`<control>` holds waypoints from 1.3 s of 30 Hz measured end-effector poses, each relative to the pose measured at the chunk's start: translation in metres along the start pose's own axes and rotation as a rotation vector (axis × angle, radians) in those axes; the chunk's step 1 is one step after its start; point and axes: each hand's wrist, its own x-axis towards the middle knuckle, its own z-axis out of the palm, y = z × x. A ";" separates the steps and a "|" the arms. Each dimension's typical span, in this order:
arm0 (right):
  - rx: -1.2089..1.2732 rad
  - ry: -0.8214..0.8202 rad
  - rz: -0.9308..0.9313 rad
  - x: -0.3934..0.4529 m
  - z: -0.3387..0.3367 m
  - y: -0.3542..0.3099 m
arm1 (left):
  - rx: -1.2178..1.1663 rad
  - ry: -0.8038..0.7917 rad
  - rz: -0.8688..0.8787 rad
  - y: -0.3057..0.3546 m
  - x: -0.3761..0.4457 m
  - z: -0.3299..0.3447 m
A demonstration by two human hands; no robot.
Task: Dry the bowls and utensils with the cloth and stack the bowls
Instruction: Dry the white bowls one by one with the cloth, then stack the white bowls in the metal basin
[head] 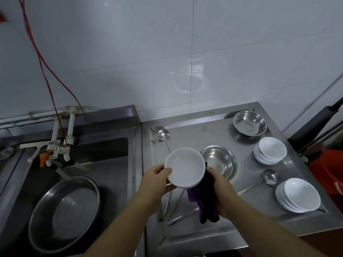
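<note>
My left hand point(155, 179) grips a small white bowl point(185, 167) by its left rim, thumb over the edge, above the steel counter point(204, 134). My right hand point(220, 190) holds a dark purple cloth point(202, 201) against the bowl's right underside. Two stacks of white bowls stand at the right: one further back point(270, 151), one nearer point(297, 195). Two steel bowls sit on the counter, one in the middle point(220, 162) and one at the back point(249, 123). A ladle point(163, 135) lies at the back left, another ladle point(270, 178) near the front stack.
Several long utensil handles point(174, 206) lie on the counter under my hands. To the left is a sink point(111, 164) holding a large steel basin point(65, 212), with white taps point(63, 143) above. An orange bucket point(328, 169) stands right of the counter.
</note>
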 end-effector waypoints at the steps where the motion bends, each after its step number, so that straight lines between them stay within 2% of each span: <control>1: -0.054 0.058 0.021 0.005 -0.004 0.010 | 0.000 0.012 -0.015 -0.007 0.001 -0.004; 3: -0.266 0.129 0.011 0.014 -0.012 0.029 | -0.002 0.037 -0.045 -0.021 0.003 -0.012; 6: -0.895 0.083 -0.116 0.026 -0.031 0.059 | -0.022 0.067 -0.095 -0.040 0.004 -0.026; 9: -1.277 -0.021 -0.171 0.038 -0.050 0.092 | -0.068 0.097 -0.150 -0.057 0.002 -0.037; 14: -1.657 -0.164 -0.234 0.052 -0.069 0.145 | -0.080 0.129 -0.220 -0.083 -0.003 -0.058; 19: -1.885 -0.234 -0.169 0.059 -0.081 0.183 | -0.101 0.113 -0.274 -0.100 -0.011 -0.075; 23: -1.813 -0.218 -0.054 0.051 -0.080 0.186 | -0.088 0.084 -0.272 -0.103 -0.016 -0.083; 26: -1.651 -0.084 -0.058 0.042 -0.069 0.173 | -0.099 0.053 -0.253 -0.100 -0.020 -0.085; 28: -1.367 0.051 -0.093 0.032 -0.057 0.161 | -0.102 0.028 -0.245 -0.096 -0.022 -0.085; 30: -0.896 0.150 -0.106 0.017 -0.040 0.143 | -0.105 0.002 -0.234 -0.093 -0.023 -0.081; 32: -0.456 0.169 -0.090 0.000 -0.025 0.122 | -0.100 -0.025 -0.220 -0.090 -0.023 -0.074; 34: -0.288 0.150 -0.129 -0.018 -0.017 0.105 | -0.096 -0.047 -0.212 -0.088 -0.024 -0.065; 39: -0.175 0.205 -0.208 -0.050 -0.031 0.084 | -0.086 -0.090 -0.190 -0.089 -0.031 -0.034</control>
